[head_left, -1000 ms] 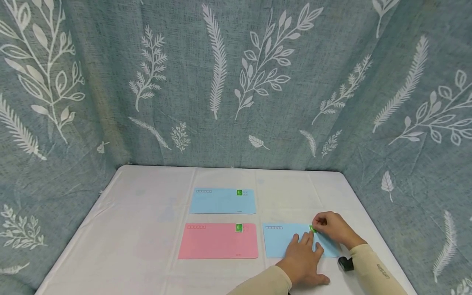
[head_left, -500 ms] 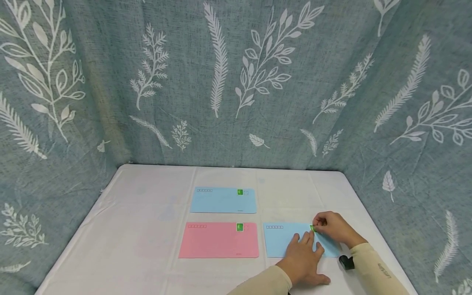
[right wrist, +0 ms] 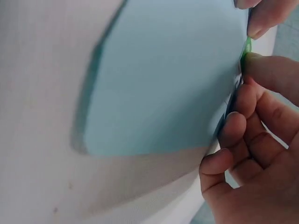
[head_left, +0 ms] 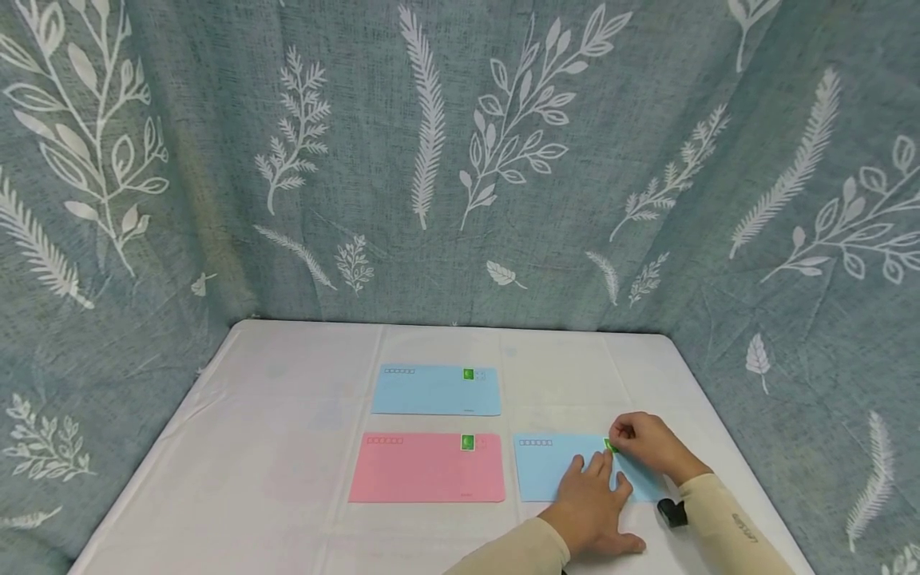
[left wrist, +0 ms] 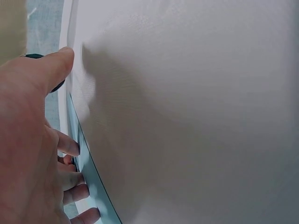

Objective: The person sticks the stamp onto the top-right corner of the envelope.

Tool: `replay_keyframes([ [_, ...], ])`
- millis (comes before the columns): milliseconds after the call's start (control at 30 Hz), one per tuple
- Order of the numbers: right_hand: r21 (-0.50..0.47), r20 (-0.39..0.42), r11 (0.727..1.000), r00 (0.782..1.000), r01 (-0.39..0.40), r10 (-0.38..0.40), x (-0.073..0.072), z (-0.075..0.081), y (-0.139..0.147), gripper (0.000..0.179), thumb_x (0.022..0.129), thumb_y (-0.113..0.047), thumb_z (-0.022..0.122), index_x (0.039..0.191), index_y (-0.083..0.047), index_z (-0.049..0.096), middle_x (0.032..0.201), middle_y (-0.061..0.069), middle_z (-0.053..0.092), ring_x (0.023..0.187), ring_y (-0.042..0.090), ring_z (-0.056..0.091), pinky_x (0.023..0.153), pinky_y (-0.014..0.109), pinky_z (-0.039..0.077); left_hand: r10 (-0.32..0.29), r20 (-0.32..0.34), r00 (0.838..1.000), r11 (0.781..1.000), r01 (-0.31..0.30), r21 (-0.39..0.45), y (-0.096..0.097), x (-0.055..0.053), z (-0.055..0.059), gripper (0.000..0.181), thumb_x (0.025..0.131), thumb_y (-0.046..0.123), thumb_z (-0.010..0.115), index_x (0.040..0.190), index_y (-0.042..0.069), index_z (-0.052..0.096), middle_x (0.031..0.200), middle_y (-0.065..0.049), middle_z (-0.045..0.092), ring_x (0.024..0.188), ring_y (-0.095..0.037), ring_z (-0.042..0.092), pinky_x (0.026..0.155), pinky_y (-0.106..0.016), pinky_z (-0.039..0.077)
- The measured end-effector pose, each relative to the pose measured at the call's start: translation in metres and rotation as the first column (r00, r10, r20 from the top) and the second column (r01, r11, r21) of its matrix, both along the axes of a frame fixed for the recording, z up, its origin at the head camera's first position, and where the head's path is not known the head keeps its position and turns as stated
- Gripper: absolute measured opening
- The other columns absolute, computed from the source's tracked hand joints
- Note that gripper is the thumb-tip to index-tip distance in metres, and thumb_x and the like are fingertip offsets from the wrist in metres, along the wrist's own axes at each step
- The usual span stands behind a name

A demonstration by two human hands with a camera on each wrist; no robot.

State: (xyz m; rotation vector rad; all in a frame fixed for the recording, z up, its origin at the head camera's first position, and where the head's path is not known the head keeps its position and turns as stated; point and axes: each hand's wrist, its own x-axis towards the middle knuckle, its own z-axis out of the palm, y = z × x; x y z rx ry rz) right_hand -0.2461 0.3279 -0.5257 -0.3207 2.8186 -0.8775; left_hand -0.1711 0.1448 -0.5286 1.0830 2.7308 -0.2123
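Observation:
On the table's right side lies a light blue envelope [head_left: 535, 471], printed with a row of small boxes at its upper left. My left hand [head_left: 591, 503] rests on it with fingers spread, two fingertips right by a green stamp [head_left: 610, 446] near the top edge. In the left wrist view the left hand's fingers [left wrist: 74, 193] lie straight along the blue paper. My right hand [head_left: 652, 446] has its fingers curled and pinches the stamp's right part. The right wrist view shows the right thumb [right wrist: 268, 74] against the green stamp [right wrist: 247, 47], seen nearly edge-on.
Left of the hands lies a pink envelope [head_left: 424, 473] with a green stamp [head_left: 468, 442]. Behind it is another blue envelope [head_left: 434, 397], also stamped. A black wrist device [head_left: 672, 513] sits by the right sleeve. Leaf-patterned curtain [head_left: 446, 279] surrounds the white table [head_left: 273, 447].
Almost nothing differs. Both hands stay on the right blue envelope; the right wrist shifts very slightly, and the view tilts a little.

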Motion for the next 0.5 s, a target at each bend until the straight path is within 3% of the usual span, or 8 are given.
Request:
replay_keyframes([
  [167,-0.009,0.019,1.000,1.000,-0.003,0.003,0.0026,0.0040,-0.0013,0.008,0.095,0.001,0.073,0.090,-0.005,0.070,0.078,-0.002,0.057,0.075,0.018,0.054,0.069,0.032,0.045,0.000,0.005,1.000,1.000,0.000,0.012,-0.0017,0.0009,0.0023,0.091,0.093,0.094,0.037,0.165,0.040,0.041,0.174,0.003,0.029,0.159,-0.009,0.022,0.121,-0.037,0.030],
  [333,0.008,0.030,0.999,0.999,0.041,-0.041,0.0029,0.0040,-0.0035,0.011,0.095,-0.004,0.073,0.086,-0.008,0.069,0.076,-0.002,0.057,0.074,0.017,0.054,0.069,0.034,0.045,0.001,0.025,1.000,1.000,-0.001,0.026,-0.0028,0.0026,0.0066,0.090,0.094,0.093,0.039,0.165,0.039,0.042,0.175,0.003,0.027,0.159,-0.008,0.021,0.122,-0.037,0.029],
  [500,-0.007,0.024,1.000,1.000,0.015,-0.015,0.0020,0.0037,-0.0023,0.011,0.094,-0.001,0.075,0.087,-0.007,0.069,0.077,-0.002,0.058,0.074,0.017,0.054,0.069,0.033,0.046,0.006,0.025,1.000,1.000,-0.007,0.022,-0.0030,0.0016,0.0071,0.089,0.095,0.092,0.037,0.166,0.039,0.041,0.176,0.003,0.027,0.160,-0.009,0.020,0.123,-0.037,0.028],
])
